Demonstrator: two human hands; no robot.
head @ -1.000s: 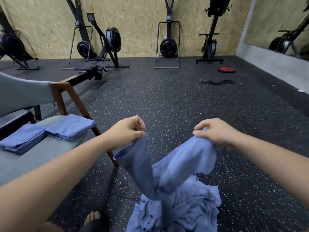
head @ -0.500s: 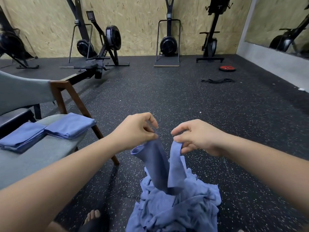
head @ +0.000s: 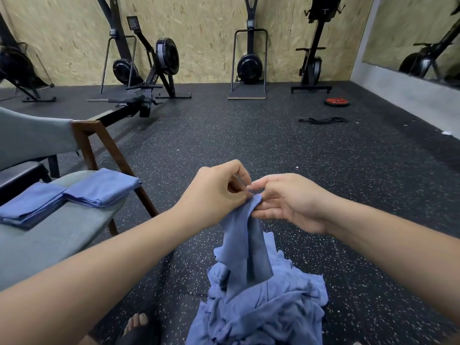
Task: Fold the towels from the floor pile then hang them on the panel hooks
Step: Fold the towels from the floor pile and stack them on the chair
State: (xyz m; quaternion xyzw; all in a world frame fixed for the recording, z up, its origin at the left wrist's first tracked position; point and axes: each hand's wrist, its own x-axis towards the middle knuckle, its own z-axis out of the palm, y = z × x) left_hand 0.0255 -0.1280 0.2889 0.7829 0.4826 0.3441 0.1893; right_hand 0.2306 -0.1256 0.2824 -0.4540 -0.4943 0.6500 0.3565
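Note:
A blue towel [head: 245,247] hangs doubled over from my two hands above a crumpled pile of blue towels [head: 263,310] on the floor. My left hand [head: 214,195] pinches its top edge, and my right hand [head: 286,202] pinches the same edge right beside it, the fingertips of both nearly touching. Two folded blue towels [head: 99,188] [head: 29,207] lie side by side on the grey seat of a chair [head: 57,235] at my left. No panel hooks are in view.
The black speckled rubber floor [head: 249,138] stretches ahead. Rowing and ski machines [head: 151,68] stand along the wooden back wall. A red weight plate [head: 337,102] and a black band [head: 323,120] lie at the right. My sandalled foot [head: 135,327] is beside the pile.
My hands, held wide apart a second ago with the towel spread between them, have come together, bringing the two top corners side by side so the towel now hangs folded in half.

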